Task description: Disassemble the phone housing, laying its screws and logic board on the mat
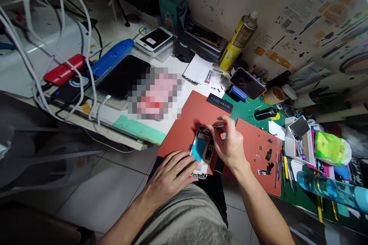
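An opened phone housing [204, 162] lies near the front edge of an orange-red mat [175, 134], with a blue area inside its frame. My left hand [175, 170] rests along its left and lower side, fingers spread out and fingertips on the frame. Over the upper right corner of the housing, my right hand [228, 139] pinches a thin tool with a red part [220, 126]. The tip of that tool is too small to make out. A black battery [220, 103] lies on the mat's upper edge, beyond my right hand.
Small parts [269, 155] and tweezers lie on a second mat [253, 126] at right. Behind stand a propped phone [248, 83] and a yellow spray can [238, 40]. A blue bottle [330, 189] lies far right. White cables [86, 46] hang at left.
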{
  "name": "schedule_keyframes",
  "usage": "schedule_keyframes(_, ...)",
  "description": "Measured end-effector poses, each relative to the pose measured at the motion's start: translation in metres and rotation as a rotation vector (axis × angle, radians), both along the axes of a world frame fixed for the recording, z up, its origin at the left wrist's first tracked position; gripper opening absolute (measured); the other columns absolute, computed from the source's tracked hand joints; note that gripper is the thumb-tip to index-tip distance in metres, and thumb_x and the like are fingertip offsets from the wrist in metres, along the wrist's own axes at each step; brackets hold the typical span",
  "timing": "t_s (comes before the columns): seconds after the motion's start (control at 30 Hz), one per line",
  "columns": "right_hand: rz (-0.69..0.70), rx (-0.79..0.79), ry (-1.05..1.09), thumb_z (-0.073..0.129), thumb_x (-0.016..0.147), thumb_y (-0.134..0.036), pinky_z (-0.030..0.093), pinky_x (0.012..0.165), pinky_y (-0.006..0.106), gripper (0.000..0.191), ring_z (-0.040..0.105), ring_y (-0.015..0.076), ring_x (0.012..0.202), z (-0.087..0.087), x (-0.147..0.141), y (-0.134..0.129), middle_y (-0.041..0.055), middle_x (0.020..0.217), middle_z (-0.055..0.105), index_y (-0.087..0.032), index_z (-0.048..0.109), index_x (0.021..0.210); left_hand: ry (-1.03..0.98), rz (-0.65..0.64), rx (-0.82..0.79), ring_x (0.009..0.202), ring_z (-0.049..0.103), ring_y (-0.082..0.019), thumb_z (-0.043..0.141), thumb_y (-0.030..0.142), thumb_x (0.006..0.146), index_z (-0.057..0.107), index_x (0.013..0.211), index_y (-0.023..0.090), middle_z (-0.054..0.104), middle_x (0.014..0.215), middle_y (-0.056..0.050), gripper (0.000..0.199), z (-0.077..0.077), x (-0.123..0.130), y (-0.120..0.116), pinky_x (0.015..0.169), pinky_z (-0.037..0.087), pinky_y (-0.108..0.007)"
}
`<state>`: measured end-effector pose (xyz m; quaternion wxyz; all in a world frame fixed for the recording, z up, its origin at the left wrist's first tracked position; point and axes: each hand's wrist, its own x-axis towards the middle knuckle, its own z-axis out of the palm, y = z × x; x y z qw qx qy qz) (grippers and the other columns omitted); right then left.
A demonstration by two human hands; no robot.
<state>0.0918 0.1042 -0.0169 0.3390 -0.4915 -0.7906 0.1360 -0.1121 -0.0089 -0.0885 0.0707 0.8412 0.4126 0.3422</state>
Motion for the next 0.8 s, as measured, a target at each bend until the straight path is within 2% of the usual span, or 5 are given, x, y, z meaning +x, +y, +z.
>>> schedule_keyframes(0.23,-0.032,0.019,-0.029,0.058,0.11,-0.028,0.055,0.059,0.026,0.018,0.072,0.0146,0.068,-0.0017,0.0021,0.0018,0.0035,0.088,0.077,-0.021,0.052,0.126,-0.069,-0.01,-0.001,0.127,0.064,-0.034,0.084,0.016,0.092,0.07,0.133,0.012,0.078,0.126,-0.013,0.044,-0.0021,0.0022,-0.0024,0.107,0.053,-0.051)
schedule_keyframes(0.8,-0.029,0.021,-0.037,0.054,0.112,-0.029,0.054,0.056,0.025,0.014,0.072,0.0145,0.063,-0.0006,-0.0005,0.0041,0.0028,0.083,0.076,-0.02,0.052,0.123,-0.071,-0.009,0.005,0.126,0.064,-0.033,0.084,0.017,0.093,0.069,0.136,0.012,0.078,0.129,-0.01,0.046,-0.0002,0.002,-0.0023,0.106,0.054,-0.051)
